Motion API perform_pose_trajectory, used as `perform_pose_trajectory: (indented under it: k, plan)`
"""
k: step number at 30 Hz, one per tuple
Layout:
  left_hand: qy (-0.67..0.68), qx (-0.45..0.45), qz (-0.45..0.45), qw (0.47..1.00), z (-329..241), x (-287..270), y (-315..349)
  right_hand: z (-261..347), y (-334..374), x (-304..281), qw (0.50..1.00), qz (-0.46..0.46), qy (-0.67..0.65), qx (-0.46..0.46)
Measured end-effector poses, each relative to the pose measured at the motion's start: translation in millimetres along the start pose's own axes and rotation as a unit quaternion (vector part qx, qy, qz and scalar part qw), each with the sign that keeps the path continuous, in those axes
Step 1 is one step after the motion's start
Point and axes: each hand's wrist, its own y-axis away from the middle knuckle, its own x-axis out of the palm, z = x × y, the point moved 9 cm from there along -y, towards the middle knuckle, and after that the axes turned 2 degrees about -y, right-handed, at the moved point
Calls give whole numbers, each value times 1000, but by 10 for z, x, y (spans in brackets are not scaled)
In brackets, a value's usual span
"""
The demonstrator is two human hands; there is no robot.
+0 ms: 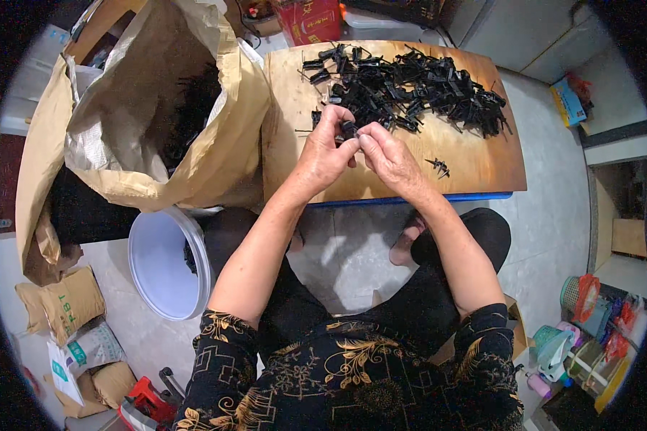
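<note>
Grey floor [352,251] shows below, between the person's knees, with a white bucket [162,262] at their left. Over the wooden board [482,158], the left hand [323,154] and right hand [388,158] meet, fingertips pinched shut together on a small black plastic part [349,129]. Beyond lies a heap of black parts [417,90]; a tan sack [151,108] gapes farther left

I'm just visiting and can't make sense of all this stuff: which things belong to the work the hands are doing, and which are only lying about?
In use:
left hand and right hand, pinching a small black plastic part
pile of black parts
wooden board
open paper sack
white bucket

Lying about:
small sacks
red box
coloured baskets
</note>
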Motion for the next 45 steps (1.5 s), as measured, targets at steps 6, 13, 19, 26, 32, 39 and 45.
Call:
perform_pose_trajectory:
  k: [6,13,19,26,32,39,45]
  plan:
    - [-47,14,24,998,71,45,-50,-69,-31,21,1000,8,16,-2]
    - [-122,41,-5,992,128,2,-78,-73,-52,62,1000,-2,25,7]
    - [-184,55,-50,980,41,-59,-56,-119,-109,111,999,-28,16,7]
    - [-99,85,-96,987,-4,-129,-124,-101,-170,51,996,-37,-70,30]
    - [363,-36,14,931,44,-91,-76,-172,-114,-40,984,-41,-165,55]
    - [397,-77,53,913,95,3,22,-25,-18,-38,967,-5,-247,57]
    - [363,-84,158,914,18,195,123,-33,18,-37,961,48,-264,72]
